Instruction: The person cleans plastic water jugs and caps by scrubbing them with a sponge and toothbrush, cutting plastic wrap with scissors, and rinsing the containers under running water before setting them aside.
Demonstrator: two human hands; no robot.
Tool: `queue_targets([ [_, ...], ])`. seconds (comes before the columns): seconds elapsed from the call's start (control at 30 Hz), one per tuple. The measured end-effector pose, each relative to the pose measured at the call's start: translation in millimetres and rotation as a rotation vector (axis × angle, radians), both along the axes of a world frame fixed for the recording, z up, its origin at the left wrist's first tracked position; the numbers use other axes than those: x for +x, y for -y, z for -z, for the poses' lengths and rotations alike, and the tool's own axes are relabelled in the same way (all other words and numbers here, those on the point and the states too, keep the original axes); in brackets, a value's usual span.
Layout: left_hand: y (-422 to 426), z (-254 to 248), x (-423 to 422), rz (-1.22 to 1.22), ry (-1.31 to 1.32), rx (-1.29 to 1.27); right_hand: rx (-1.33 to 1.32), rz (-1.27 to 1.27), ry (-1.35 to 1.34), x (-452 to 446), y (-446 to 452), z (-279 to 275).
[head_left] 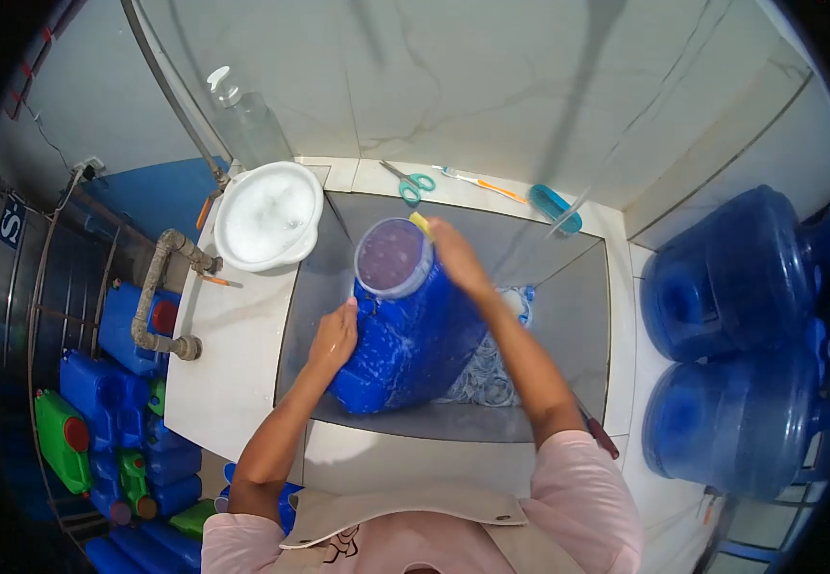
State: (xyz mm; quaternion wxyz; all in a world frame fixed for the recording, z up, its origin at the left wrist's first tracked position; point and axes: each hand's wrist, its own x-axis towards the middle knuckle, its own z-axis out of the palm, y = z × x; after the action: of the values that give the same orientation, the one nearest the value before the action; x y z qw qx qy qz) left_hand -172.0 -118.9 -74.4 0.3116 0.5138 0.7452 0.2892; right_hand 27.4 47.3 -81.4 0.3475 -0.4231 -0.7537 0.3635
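A large blue water jug (401, 349) leans in the grey sink (568, 354), its wide round cap (393, 256) facing up, pale-rimmed with a purplish top. Soap suds streak the jug's side. My left hand (337, 335) grips the jug at its left side below the cap; some of its fingers are hidden. At the right edge of the cap, my right hand (453, 253) is closed on a yellow sponge (421, 224), pressing it against the rim. Behind the jug, a bundle of whitish-blue looped material (491, 378) lies on the sink floor, partly covered.
A white basin (270, 215) of suds stands left of the sink, with a pump bottle (251, 124) behind. Scissors (409, 182), a toothbrush (482, 184) and a teal brush (556, 209) line the back ledge. Big clear-blue bottles (721, 277) stand right; jugs (99, 392) are stacked left.
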Motion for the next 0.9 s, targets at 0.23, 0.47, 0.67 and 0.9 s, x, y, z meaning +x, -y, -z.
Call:
queue_targets([
  [0.23,-10.0,-15.1,11.3,0.619,-0.413,0.216,-0.519,-0.46,0.114,86.5,41.3,3.4],
  [0.47,-48.5,13.5,18.6,0.058,-0.447,0.625,-0.383,0.383,0.076,93.9,96.8,147.6],
  [0.67,-35.2,-3.5,21.6,0.196,0.067,0.139,0.747,0.426,0.078,-28.2,70.0,-5.5],
  [0.9,-30.9,-5.5,27.7,0.17,0.067,0.212,0.421,0.301,0.121,2.7,36.0,-31.4],
])
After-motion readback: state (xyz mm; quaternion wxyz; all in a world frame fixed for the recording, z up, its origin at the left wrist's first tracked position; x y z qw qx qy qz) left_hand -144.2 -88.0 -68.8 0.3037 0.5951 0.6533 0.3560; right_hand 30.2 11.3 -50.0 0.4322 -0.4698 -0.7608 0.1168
